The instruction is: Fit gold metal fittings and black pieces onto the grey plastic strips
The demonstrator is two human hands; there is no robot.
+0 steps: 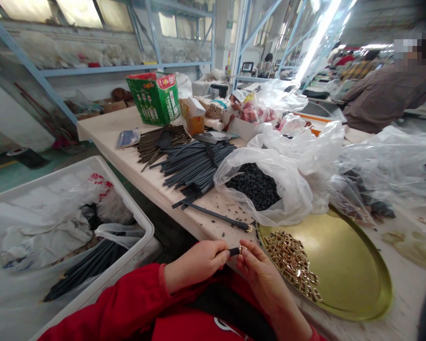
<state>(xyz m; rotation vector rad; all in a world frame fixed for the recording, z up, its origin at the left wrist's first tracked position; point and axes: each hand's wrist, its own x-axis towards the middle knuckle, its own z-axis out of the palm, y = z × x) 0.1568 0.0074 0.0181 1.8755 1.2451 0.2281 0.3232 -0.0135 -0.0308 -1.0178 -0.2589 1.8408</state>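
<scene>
My left hand (pixel 202 263) pinches a black strap (pixel 233 252) whose short end sticks out toward the right. At that end my right hand (pixel 261 272) grips a small gold buckle (pixel 240 249) between thumb and fingers. The buckle touches the strap end; whether the strap passes through it is too small to tell. Just beyond my hands lies another black strap with a gold buckle (pixel 248 228) at its tip. To the right, a round gold tray (pixel 351 265) carries a heap of gold buckles (pixel 291 260).
A clear plastic bag (pixel 298 199) holds many small black loops (pixel 253 187). Black straps (pixel 199 163) and brown straps (pixel 156 144) lie stacked behind, near a green box (pixel 154 99). At left stands a white bin (pixel 147 227) with bagged straps. A person (pixel 383 94) sits at far right.
</scene>
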